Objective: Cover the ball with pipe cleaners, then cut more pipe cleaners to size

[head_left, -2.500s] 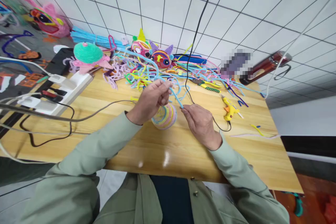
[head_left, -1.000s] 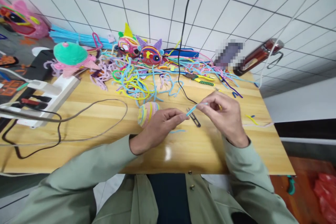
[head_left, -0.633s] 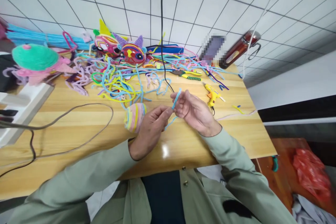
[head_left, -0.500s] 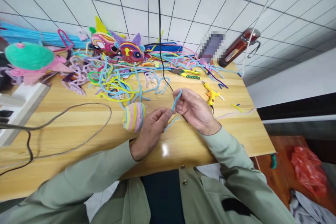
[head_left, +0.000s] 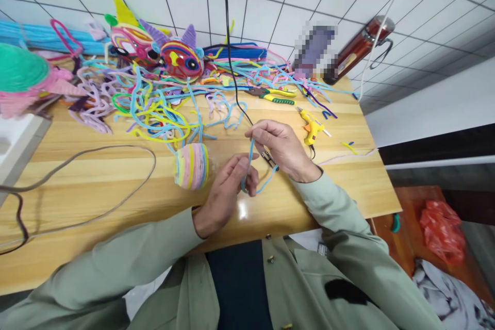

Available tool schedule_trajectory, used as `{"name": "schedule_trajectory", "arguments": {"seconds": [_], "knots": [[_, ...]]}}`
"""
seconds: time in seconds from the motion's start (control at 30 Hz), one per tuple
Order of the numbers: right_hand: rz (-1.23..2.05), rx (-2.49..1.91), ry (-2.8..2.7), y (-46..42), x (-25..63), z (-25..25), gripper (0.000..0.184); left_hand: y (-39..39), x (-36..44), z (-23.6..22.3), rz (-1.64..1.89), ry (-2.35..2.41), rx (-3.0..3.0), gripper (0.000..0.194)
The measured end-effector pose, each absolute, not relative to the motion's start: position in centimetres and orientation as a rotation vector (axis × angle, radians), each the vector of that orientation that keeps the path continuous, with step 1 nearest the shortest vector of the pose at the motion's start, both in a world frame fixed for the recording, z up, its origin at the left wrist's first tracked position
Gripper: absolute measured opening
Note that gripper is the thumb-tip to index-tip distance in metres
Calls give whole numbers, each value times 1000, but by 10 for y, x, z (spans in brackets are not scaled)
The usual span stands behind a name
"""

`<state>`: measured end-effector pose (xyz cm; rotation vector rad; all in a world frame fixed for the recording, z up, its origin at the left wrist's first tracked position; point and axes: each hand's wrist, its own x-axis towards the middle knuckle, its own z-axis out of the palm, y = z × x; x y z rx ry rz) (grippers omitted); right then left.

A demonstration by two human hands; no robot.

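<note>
A light-blue pipe cleaner (head_left: pixel 250 152) runs between my two hands and bends into a loop low down. My right hand (head_left: pixel 286 150) pinches its upper end between thumb and fingertips. Lower and to the left, my left hand (head_left: pixel 226 191) has curled fingers around the strand, with thumb and forefinger close to it. Small dark thread snips (head_left: pixel 269 160) show beneath my right palm; whether the hand holds them or they lie on the table I cannot tell. Left of my left hand sits a small barrel shape wrapped in pink, yellow and blue pipe cleaners (head_left: pixel 192 166).
Tangled pipe cleaners (head_left: pixel 154 108) spread along the back, below two colourful fish-like figures (head_left: pixel 181 59). Pliers (head_left: pixel 273 95), a yellow glue gun (head_left: pixel 311 126) and a red-brown flask (head_left: pixel 359 49) are farther right. A green-and-pink figure (head_left: pixel 23 75) and a cable (head_left: pixel 96 149) occupy the left.
My right hand has drawn the strand's end up, away from my left fingers, and a longer bent stretch now shows. The view has shifted, so the left-side objects sit farther left.
</note>
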<state>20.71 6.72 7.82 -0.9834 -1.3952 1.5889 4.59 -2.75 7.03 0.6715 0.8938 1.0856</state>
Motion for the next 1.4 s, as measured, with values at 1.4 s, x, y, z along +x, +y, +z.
{"name": "schedule_trajectory", "arguments": {"seconds": [1.4], "knots": [[1439, -1042, -1604, 65, 208, 92, 40, -4, 56, 82, 1151, 913, 514, 52]]}}
